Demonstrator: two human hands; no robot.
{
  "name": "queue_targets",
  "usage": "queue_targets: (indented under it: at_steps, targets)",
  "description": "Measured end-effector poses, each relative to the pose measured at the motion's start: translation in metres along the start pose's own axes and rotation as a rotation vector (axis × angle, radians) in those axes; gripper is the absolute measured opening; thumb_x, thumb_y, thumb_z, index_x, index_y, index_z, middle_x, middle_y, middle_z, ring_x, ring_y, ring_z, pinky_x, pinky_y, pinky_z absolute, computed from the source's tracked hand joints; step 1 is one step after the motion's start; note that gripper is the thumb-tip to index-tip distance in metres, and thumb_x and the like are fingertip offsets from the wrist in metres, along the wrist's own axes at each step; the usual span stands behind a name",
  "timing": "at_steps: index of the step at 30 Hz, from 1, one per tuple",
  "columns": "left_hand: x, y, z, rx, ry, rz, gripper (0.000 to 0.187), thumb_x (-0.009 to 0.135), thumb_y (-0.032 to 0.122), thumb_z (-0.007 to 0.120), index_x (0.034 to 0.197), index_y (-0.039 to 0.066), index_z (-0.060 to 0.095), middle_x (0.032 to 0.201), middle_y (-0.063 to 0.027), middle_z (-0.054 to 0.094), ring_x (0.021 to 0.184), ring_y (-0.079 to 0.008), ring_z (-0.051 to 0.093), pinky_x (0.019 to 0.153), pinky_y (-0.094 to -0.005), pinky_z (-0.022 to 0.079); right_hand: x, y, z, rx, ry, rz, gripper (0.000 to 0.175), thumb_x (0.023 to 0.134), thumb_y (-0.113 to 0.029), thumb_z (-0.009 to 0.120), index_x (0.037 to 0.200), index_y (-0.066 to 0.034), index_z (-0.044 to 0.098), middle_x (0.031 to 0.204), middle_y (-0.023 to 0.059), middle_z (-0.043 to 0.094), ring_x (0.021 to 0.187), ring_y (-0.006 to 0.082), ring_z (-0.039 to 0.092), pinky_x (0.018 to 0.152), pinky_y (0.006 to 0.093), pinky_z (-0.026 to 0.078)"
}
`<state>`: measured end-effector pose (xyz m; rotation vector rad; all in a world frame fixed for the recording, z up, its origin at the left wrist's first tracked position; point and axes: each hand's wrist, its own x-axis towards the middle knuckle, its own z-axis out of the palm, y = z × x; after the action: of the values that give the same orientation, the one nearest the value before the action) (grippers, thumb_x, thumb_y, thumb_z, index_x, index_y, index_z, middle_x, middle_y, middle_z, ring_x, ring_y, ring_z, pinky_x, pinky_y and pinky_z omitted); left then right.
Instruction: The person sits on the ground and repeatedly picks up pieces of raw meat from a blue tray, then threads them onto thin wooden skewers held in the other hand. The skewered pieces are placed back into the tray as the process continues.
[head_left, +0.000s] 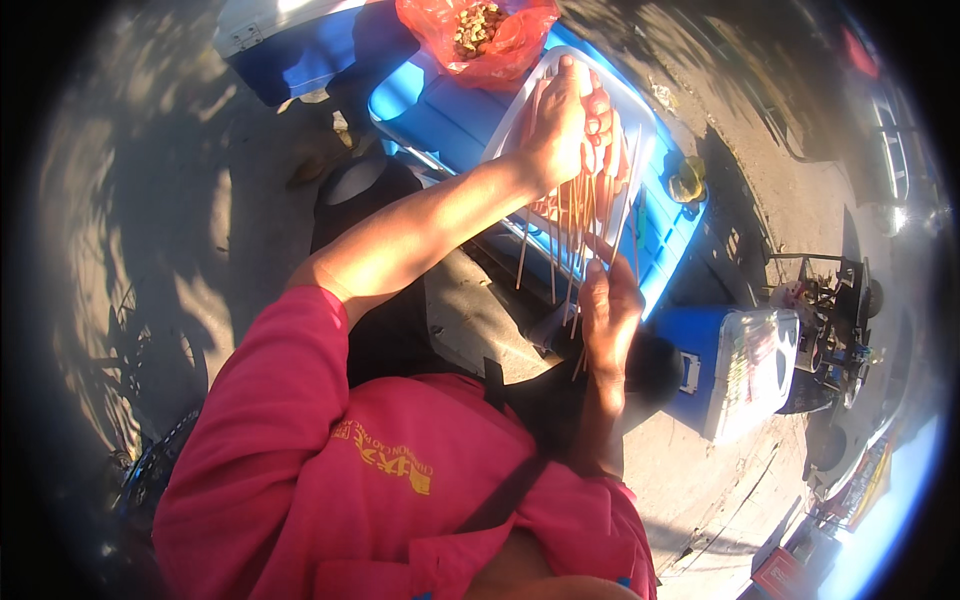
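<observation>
A white plastic tray (646, 124) holds several pink sausages (616, 154), some with wooden skewers (574, 225) whose free ends stick out over its near edge. My left hand (559, 124) reaches into this tray, its fingers curled around a sausage; the palm hides part of it. Lower down, my right hand (611, 311) pinches a thin wooden skewer between thumb and fingers, just short of the tray's near side. The skewer's upper end lies among the sausages, and I cannot tell whether it has pierced one.
Beneath the tray is a blue plastic lid (450, 112). A red plastic bag (517, 52) with small brown and yellowish pieces sits behind. Blue-and-white cooler boxes (300, 71) stand at upper left and, another cooler box (697, 352), at right. A yellowish crumpled item (688, 180) lies on the lid's right edge.
</observation>
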<state>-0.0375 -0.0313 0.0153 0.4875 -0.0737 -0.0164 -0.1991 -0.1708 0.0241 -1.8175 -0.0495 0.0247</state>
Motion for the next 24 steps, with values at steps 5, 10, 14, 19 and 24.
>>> queue_targets:
  at_steps: [5,10,14,19,24]
  targets:
    - [-0.007,0.002,0.008,-0.072,-0.014,-0.014,0.04,0.097,0.053,0.039,0.087,0.014,0.043,0.062,0.0023,0.039,0.049,-0.0093,0.039,0.044,-0.0243,0.036,0.002,-0.011,0.004,0.094,-0.019,0.036,0.034,0.096,-0.024,0.055,0.12,-0.0001,0.058,0.06,-0.0105,0.036,0.05,-0.0003,0.028,0.046,0.0184,0.019]
    - [-0.009,0.005,0.008,-0.056,-0.034,-0.007,0.04,0.097,0.053,0.041,0.086,0.015,0.044,0.063,0.0035,0.04,0.051,-0.0087,0.04,0.046,-0.0239,0.036,0.008,-0.015,0.007,0.105,-0.049,0.022,0.037,0.096,-0.027,0.056,0.121,0.0009,0.057,0.06,-0.0105,0.036,0.05,0.0,0.028,0.046,0.0186,0.019]
    - [-0.009,0.006,0.006,-0.059,-0.05,0.014,0.04,0.097,0.053,0.041,0.085,0.015,0.044,0.062,0.0031,0.04,0.05,-0.0088,0.04,0.045,-0.0243,0.037,0.016,-0.013,0.01,0.18,-0.076,-0.013,0.038,0.096,-0.026,0.056,0.121,0.002,0.057,0.061,-0.0099,0.037,0.05,0.0004,0.029,0.045,0.0183,0.021]
    - [-0.009,0.008,0.006,-0.062,-0.012,0.016,0.041,0.098,0.052,0.04,0.082,0.014,0.043,0.059,0.0027,0.038,0.047,-0.009,0.039,0.043,-0.0247,0.038,0.022,-0.014,0.015,0.196,-0.037,0.064,0.031,0.096,-0.022,0.055,0.117,0.0,0.061,0.061,-0.0094,0.038,0.052,0.0011,0.032,0.047,0.0184,0.024]
    - [-0.011,0.012,0.006,-0.112,-0.018,-0.033,0.042,0.099,0.051,0.034,0.08,0.014,0.041,0.058,0.0029,0.037,0.045,-0.0082,0.038,0.04,-0.0235,0.036,0.022,-0.018,0.019,0.126,-0.048,0.078,0.035,0.095,-0.023,0.058,0.121,0.0005,0.058,0.066,-0.0096,0.042,0.053,0.0005,0.031,0.046,0.0173,0.022]
